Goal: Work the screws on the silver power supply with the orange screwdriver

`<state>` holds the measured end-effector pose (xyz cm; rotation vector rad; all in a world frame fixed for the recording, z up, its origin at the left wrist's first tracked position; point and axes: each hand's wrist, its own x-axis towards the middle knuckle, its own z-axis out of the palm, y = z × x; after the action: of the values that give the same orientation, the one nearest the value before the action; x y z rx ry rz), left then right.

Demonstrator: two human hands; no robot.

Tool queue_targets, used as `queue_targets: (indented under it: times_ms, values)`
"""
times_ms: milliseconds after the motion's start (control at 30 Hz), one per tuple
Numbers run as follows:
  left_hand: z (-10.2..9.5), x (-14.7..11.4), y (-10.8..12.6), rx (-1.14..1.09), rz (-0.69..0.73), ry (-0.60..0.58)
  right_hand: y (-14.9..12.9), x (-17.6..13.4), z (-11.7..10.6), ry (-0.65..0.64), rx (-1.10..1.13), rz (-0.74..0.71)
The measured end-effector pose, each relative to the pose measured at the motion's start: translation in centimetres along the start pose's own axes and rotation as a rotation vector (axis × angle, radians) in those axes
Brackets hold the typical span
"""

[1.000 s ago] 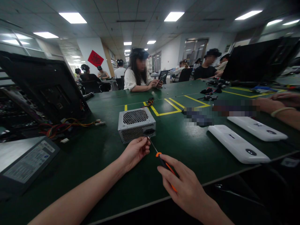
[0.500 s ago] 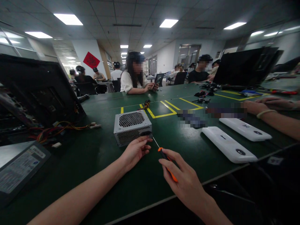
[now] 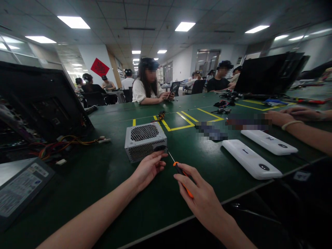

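Observation:
A grey metal computer power supply (image 3: 133, 152) with a honeycomb grille on top sits on the green table. My left hand (image 3: 149, 169) rests against its near right corner, fingers stretched loosely forward beside a dark socket; no object shows in them. My right hand (image 3: 201, 192) grips a screwdriver (image 3: 177, 168) by its orange-and-black handle. Its thin shaft points up and left to the power supply's right-hand corner, just past my left fingertips. Whether the tip sits in a screw is too small to tell.
An open black computer case (image 3: 38, 100) with loose cables stands at left, a second power supply (image 3: 23, 190) in front of it. Two white devices (image 3: 250, 157) lie at right near another person's hands (image 3: 282, 117). A seated person (image 3: 147, 86) faces me across the table (image 3: 109, 121).
The view has shifted very slightly. Both hands, the screwdriver and the power supply keep nearly the same positions relative to each other.

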<state>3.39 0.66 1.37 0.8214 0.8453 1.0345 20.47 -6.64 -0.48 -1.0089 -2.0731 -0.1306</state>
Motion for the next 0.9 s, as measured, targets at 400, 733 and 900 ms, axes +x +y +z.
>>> queue_targets:
  times_ms: [400, 733, 900]
  values:
    - [0.13, -0.21, 0.11, 0.006, -0.002, -0.005, -0.12, 0.07, -0.02, -0.033, 0.025, 0.012]
    - [0.17, -0.27, 0.22, 0.014, -0.006, -0.013, -0.03, 0.1, 0.01, -0.029, 0.03, 0.02]
    - [0.12, -0.26, 0.17, 0.005, -0.003, -0.016, -0.12, 0.18, -0.02, -0.025, 0.045, 0.029]
